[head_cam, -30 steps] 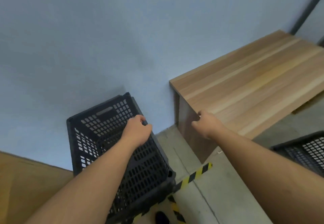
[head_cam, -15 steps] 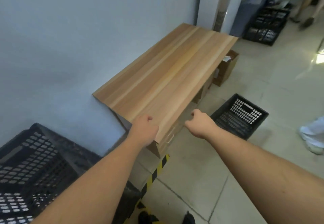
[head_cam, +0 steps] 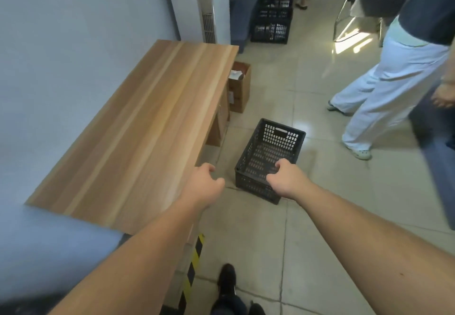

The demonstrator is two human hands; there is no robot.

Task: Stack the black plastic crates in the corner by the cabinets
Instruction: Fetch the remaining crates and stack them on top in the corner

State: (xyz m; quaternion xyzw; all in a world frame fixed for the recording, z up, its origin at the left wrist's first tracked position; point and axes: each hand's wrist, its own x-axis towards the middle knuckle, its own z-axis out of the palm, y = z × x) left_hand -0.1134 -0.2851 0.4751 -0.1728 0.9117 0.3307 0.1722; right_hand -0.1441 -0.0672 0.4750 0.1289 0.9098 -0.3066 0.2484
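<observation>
A black perforated plastic crate [head_cam: 268,152] sits upright on the tiled floor, just right of the wooden cabinet [head_cam: 147,122]. My right hand [head_cam: 285,179] hovers above the crate's near rim with fingers loosely curled, holding nothing. My left hand [head_cam: 204,186] hangs over the cabinet's front edge, also loosely curled and holding nothing. Both arms reach forward. A blurred dark edge at the bottom left may be the first crate in the corner; I cannot tell.
A person in white trousers [head_cam: 384,93] stands at the right. A cardboard box [head_cam: 240,85] sits beside the cabinet's far end. More black crates [head_cam: 272,19] are stacked far back. Yellow-black tape [head_cam: 192,268] marks the floor by my shoe [head_cam: 226,280].
My left hand let go of the corner crate. The view swung right from the corner to the cabinet and the floor crate, and both hands moved toward that crate.
</observation>
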